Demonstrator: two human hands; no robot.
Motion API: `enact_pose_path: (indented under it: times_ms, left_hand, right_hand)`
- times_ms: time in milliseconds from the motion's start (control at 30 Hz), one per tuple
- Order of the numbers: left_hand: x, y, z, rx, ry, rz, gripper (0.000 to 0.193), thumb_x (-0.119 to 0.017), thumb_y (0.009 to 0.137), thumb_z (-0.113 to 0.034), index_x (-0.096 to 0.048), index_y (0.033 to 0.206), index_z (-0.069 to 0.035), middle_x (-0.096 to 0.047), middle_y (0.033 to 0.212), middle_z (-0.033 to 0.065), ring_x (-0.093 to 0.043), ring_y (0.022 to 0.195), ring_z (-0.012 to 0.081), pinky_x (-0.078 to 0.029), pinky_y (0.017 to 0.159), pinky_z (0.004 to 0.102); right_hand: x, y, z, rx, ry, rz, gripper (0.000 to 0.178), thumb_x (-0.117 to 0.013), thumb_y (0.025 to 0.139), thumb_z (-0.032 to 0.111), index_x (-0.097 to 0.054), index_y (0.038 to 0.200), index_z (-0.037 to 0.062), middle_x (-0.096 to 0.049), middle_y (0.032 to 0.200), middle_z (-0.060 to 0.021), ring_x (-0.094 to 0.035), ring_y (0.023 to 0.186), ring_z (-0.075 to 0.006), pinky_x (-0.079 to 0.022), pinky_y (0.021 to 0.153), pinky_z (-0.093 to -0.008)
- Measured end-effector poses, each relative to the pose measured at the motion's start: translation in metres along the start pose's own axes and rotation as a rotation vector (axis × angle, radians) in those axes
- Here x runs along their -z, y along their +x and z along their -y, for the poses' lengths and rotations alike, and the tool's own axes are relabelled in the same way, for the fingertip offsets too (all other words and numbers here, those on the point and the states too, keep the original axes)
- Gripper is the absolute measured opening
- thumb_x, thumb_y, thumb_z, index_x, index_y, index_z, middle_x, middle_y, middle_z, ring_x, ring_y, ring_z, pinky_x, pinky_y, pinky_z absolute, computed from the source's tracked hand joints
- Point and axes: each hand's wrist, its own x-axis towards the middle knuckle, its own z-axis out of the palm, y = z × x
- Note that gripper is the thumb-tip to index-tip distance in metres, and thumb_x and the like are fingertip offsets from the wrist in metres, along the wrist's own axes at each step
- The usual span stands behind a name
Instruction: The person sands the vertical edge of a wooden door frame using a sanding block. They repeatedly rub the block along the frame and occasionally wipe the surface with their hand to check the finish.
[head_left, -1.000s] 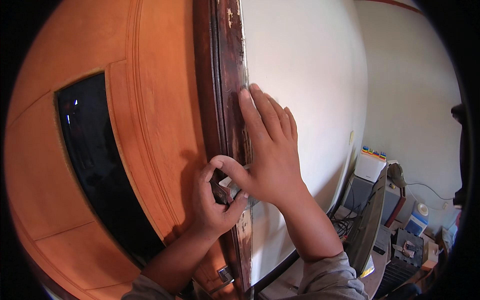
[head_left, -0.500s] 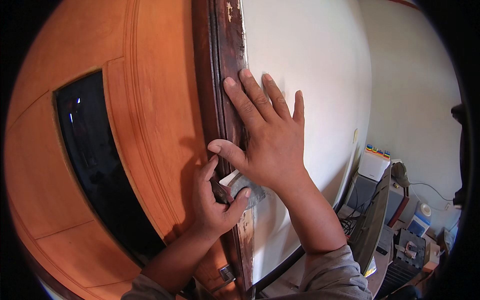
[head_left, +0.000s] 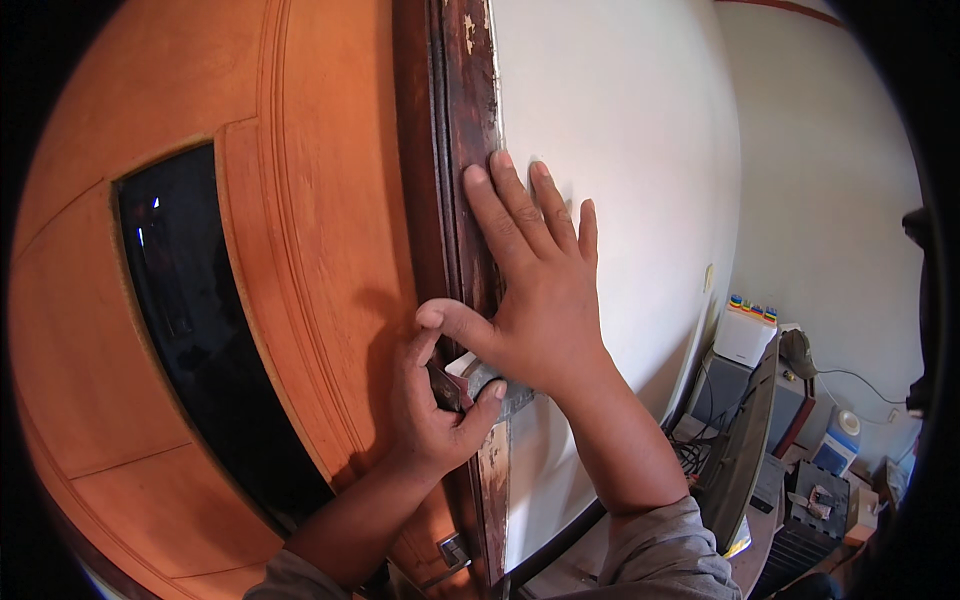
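My right hand [head_left: 545, 290] lies spread against the dark brown door frame [head_left: 470, 110] and the white wall beside it. Its index and middle fingertips rest on the frame, while the outer fingers reach over the wall. Below it, my left hand [head_left: 430, 415] curls around the frame's edge and grips folded sandpaper [head_left: 478, 375], grey with a dark red part and a pale inner face. My right palm partly covers this sheet. The right thumb meets the left fingertips, touching or nearly so. Bare, worn wood [head_left: 493, 465] shows on the frame below the sandpaper.
An orange wooden door [head_left: 330, 200] with a dark glass panel [head_left: 190, 270] stands to the left. A metal door handle [head_left: 453, 550] sits low near the frame. At right, a dark flat screen [head_left: 740, 430], a white box [head_left: 745, 335] and a blue-and-white jug [head_left: 838, 442] crowd together.
My right hand has slid slightly down, its thumb dropping to the left fingertips. The left hand keeps its grip on the sandpaper, and the view has shifted a little.
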Motion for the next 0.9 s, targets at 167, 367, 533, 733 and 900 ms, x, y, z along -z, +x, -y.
enact_pose_path:
  times_ms: [167, 367, 533, 733, 900]
  left_hand:
    - [0.003, -0.002, 0.002, -0.019, 0.034, 0.023, 0.079, -0.084, 0.081, -0.014, -0.044, 0.145, 0.009, -0.056, 0.128, 0.0249, -0.061, 0.114, 0.0377, -0.05, 0.1, 0.0458]
    - [0.003, -0.002, 0.002, -0.061, 0.077, 0.015, 0.08, -0.084, 0.08, -0.012, -0.044, 0.146, 0.008, -0.056, 0.13, 0.0252, -0.061, 0.115, 0.0386, -0.05, 0.101, 0.0468]
    - [0.002, 0.0, 0.001, -0.048, 0.03, 0.027, 0.081, -0.083, 0.079, -0.011, -0.042, 0.147, 0.009, -0.056, 0.13, 0.0253, -0.061, 0.115, 0.0392, -0.05, 0.101, 0.0466]
    - [0.004, 0.0, 0.0, -0.072, 0.091, 0.025, 0.082, -0.082, 0.079, -0.01, -0.042, 0.148, 0.009, -0.056, 0.129, 0.0248, -0.061, 0.116, 0.0386, -0.049, 0.104, 0.0463]
    - [0.003, 0.0, 0.001, -0.066, 0.085, 0.015, 0.082, -0.083, 0.078, -0.011, -0.042, 0.147, 0.01, -0.057, 0.129, 0.0247, -0.062, 0.115, 0.0381, -0.048, 0.105, 0.0463]
  right_hand:
    - [0.005, -0.009, -0.001, 0.03, 0.069, 0.047, 0.107, -0.073, 0.078, 0.079, -0.046, 0.162, 0.018, -0.043, 0.167, -0.0152, -0.033, 0.156, -0.0453, -0.018, 0.118, -0.078]
    - [0.005, -0.016, -0.002, -0.013, 0.053, 0.095, 0.111, -0.072, 0.078, 0.079, -0.041, 0.165, 0.0165, -0.039, 0.169, -0.0162, -0.028, 0.159, -0.0427, -0.016, 0.118, -0.078]
    - [-0.007, -0.007, 0.006, -0.036, 0.069, 0.017, 0.114, -0.071, 0.078, 0.081, -0.037, 0.166, 0.0162, -0.035, 0.171, -0.0156, -0.022, 0.161, -0.0419, -0.014, 0.119, -0.0781]
    - [-0.001, -0.018, 0.006, -0.014, -0.041, 0.072, 0.114, -0.071, 0.075, 0.081, -0.039, 0.166, 0.0192, -0.036, 0.171, -0.0136, -0.024, 0.161, -0.0419, -0.013, 0.117, -0.0799]
    - [0.001, -0.018, 0.005, -0.039, -0.072, 0.07, 0.112, -0.07, 0.077, 0.08, -0.039, 0.166, 0.0188, -0.037, 0.171, -0.0123, -0.028, 0.159, -0.0428, -0.014, 0.118, -0.0794]
